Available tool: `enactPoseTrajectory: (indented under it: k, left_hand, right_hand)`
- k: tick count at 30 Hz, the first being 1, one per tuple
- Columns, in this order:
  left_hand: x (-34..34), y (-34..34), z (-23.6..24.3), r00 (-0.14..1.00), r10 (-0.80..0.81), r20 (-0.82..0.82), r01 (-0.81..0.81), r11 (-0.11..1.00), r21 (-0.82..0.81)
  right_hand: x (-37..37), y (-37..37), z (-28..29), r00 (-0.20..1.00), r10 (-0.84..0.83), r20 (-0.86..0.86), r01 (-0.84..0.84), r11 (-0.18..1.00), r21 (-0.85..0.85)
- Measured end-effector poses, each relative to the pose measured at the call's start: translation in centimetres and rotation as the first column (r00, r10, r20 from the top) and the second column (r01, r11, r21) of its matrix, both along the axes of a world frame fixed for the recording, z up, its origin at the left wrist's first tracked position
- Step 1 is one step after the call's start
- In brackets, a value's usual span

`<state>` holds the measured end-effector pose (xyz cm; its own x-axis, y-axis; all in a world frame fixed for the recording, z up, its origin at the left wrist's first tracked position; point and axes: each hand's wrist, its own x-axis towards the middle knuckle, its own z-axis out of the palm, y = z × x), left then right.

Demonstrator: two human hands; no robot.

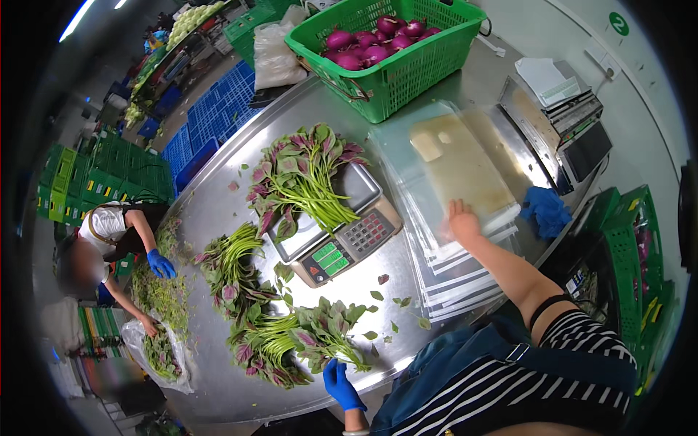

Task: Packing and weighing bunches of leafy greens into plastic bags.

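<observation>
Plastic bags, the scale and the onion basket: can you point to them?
Plastic bags point(465, 173): head view, top surface of the pile.
Scale point(366, 232): head view, its keypad.
Onion basket point(425, 77): head view, its side wall.

Purp/grn leaves point(320, 336), blu L glove point(342, 385)

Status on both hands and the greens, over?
Left hand, gloved: by nearest greens. Right hand, bare: on plastic bags. Another bunch: on scale. Neither hand visibly obstructed.
</observation>
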<state>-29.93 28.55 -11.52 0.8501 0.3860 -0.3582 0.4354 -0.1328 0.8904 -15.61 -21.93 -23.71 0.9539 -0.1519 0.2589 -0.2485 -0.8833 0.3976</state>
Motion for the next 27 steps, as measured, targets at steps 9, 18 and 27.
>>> enactPoseTrajectory:
  k: [9, 18, 27]
  left_hand:
    - [20.2, -5.7, 4.1, 0.945, -0.240, 0.221, 0.284, 0.939, -0.195]
    - [41.0, -9.3, 0.5, 0.986, -0.109, -0.123, -0.020, 0.664, -0.747]
    - [46.6, -12.8, 0.0, 0.959, -0.108, 0.263, 0.198, 0.918, -0.344]
  right_hand:
    - [-1.0, 4.6, 13.4, 0.766, 0.353, -0.537, 0.053, 0.798, 0.601]
    - [18.3, 12.3, 13.7, 1.000, 0.020, 0.022, -0.018, -0.208, 0.978]
    - [23.8, 26.0, 18.9, 0.960, 0.067, 0.270, -0.268, -0.036, 0.963]
